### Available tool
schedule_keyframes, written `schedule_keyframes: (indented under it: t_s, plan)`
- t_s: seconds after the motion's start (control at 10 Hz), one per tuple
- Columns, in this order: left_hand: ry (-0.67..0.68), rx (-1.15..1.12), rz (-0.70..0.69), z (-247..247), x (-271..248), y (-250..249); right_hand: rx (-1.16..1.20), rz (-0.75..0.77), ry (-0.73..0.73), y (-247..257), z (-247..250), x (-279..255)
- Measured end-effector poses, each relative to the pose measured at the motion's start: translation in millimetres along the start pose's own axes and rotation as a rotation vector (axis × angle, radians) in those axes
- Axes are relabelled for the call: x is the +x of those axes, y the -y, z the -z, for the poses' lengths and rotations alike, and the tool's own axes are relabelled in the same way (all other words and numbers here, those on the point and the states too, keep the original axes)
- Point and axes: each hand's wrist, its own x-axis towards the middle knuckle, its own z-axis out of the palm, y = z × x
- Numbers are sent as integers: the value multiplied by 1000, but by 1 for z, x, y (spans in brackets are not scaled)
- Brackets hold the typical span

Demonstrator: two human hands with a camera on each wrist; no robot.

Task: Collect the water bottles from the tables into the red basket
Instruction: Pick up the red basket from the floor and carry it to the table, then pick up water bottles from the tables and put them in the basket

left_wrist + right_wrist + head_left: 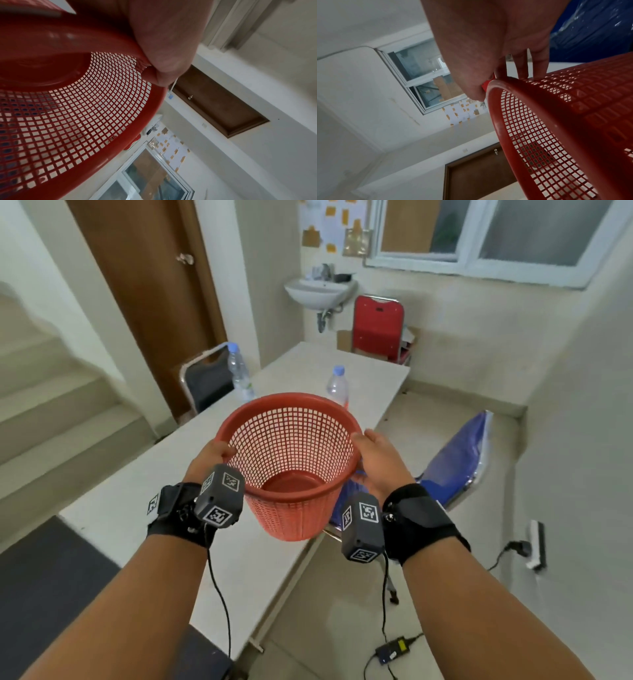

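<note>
I hold an empty red mesh basket (291,498) above the near part of a long pale table (171,491). My left hand (214,455) grips its left rim, thumb over the rim (163,54). My right hand (371,460) grips the right rim, thumb at the rim and fingers down the outside wall (522,65). Two clear water bottles with blue caps stand on the table beyond the basket: one at the left edge (239,374), one nearer the middle (337,386), its base hidden behind the basket rim.
A dark chair (205,381) stands left of the table, a blue plastic-wrapped chair (459,457) right of it, a red chair (376,323) at the far end. A sink (320,290), brown door (147,296) and stairs (51,419) lie beyond. Cables and a charger (394,650) lie on the floor.
</note>
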Motion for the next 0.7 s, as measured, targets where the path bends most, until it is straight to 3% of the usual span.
schedule_keyframes:
  t_s: [0.1,0.2,0.3,0.5,0.6,0.7]
  plan:
    - [82,177,-82,27,-21,-5,0,52,1,-3,-27,-27]
    - [1,395,-94,54,-36,-1,-10,49,25,-15,-49,-45]
    - [-182,490,-77,100,-59,15,-54,35,102,-33,-83,-58]
    - [-337,370,-14,164,-98,32,-173,-21,113,-58,-140,-80]
    - [-339,372,-19,186,-107,44,-189,-19,47,-68,-154,-85]
    - [-303,270,-15,213,-104,58,-232,80,-87,-70,-168,-81]
